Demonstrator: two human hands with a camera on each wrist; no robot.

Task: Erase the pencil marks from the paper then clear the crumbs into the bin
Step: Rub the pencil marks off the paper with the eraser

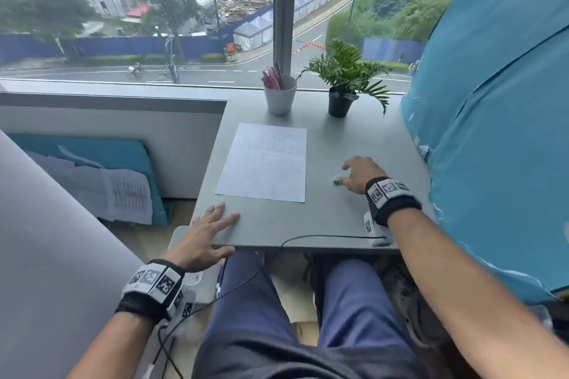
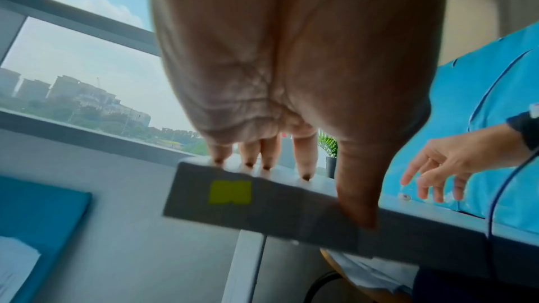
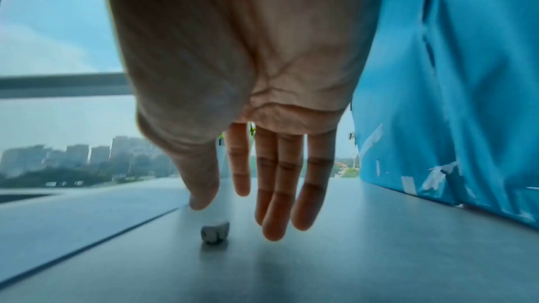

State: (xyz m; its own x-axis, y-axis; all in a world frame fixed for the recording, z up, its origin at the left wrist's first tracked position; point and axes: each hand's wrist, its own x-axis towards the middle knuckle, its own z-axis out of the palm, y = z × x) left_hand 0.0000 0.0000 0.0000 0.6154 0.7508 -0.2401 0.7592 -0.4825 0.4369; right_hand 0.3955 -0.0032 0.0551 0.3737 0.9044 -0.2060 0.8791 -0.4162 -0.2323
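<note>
A white sheet of paper [image 1: 264, 163] with faint pencil marks lies flat on the grey table [image 1: 332, 144]. To its right sits a small white eraser [image 1: 337, 180], seen close up in the right wrist view [image 3: 215, 234]. My right hand [image 1: 351, 175] hovers just right of the eraser with its fingers spread and straight [image 3: 239, 211]; the thumb tip is at the eraser, and I cannot tell if it touches. My left hand [image 1: 221, 228] rests flat on the table's near left corner, fingers straight on top [image 2: 315, 192], thumb over the front edge.
A white cup [image 1: 280, 98] of pens and a small potted plant [image 1: 341, 80] stand at the table's far edge by the window. Blue sheeting [image 1: 492, 132] hangs along the right side. A white container [image 1: 184, 232] shows below the near left corner. A cable [image 1: 323, 237] crosses the front edge.
</note>
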